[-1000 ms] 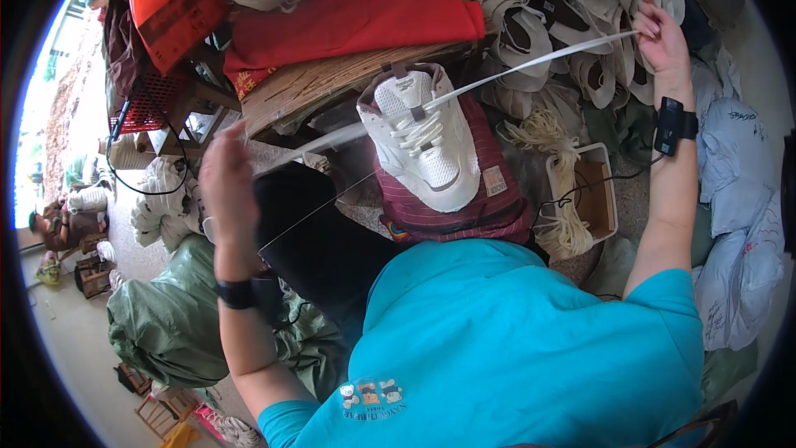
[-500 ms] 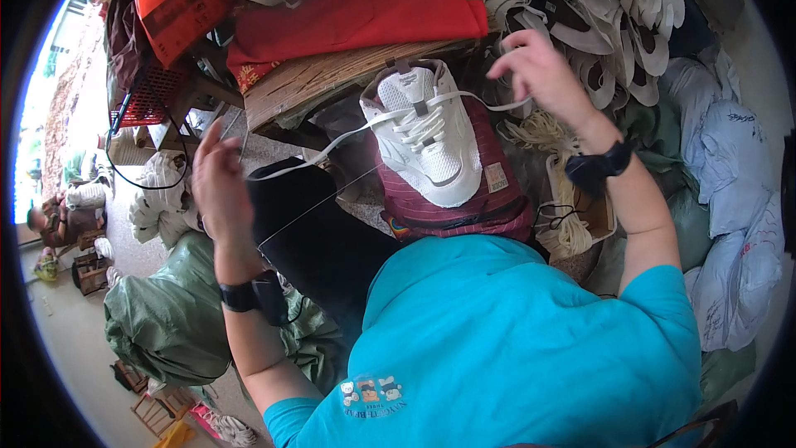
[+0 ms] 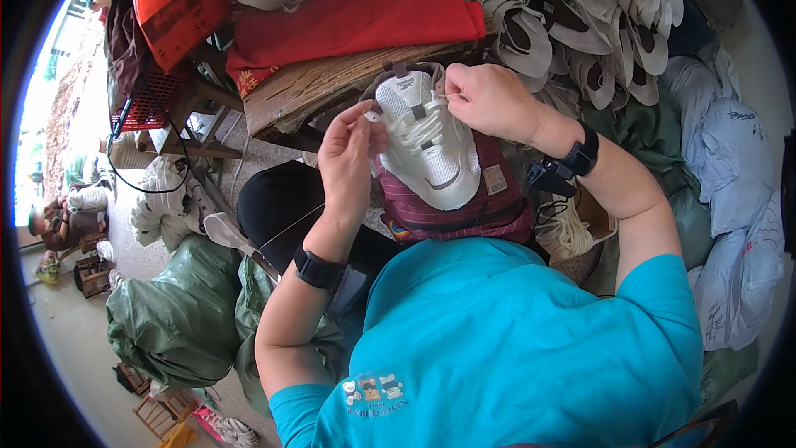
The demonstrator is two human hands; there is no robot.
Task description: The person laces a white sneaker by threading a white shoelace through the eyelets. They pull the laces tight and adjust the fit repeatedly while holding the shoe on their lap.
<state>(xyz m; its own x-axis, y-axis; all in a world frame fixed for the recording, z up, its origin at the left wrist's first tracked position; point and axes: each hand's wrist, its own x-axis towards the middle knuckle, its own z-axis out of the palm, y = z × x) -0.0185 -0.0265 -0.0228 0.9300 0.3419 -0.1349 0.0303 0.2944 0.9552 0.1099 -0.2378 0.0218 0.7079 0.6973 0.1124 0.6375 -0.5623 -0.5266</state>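
Note:
A white mesh sneaker upper [image 3: 437,168] with grey-brown trim rests toe toward me on a maroon striped cushion-like bundle [image 3: 506,214]. A white shoelace [image 3: 421,128] crosses its front in several rows. At the upper left edge of the lacing, my left hand [image 3: 347,153] is closed, thumb and finger pinching a bit of the lace. Across from it, my right hand [image 3: 491,101] is closed beside the collar, pinching the lace's other side; its fingertips partly cover that edge. Both wrists wear black bands.
Behind the shoe stands a wooden bench [image 3: 307,98] with red cloth [image 3: 356,21]. Stacked shoe uppers [image 3: 580,17] fill the far right. A bundle of laces [image 3: 568,231] lies right of the cushion. Green sacks [image 3: 174,311] stand left, pale sacks [image 3: 734,158] right.
Both hands have come inward from wide apart to the shoe's two sides. The lace ends, stretched outward before, are now drawn in, and the fingers pinch close to the lacing.

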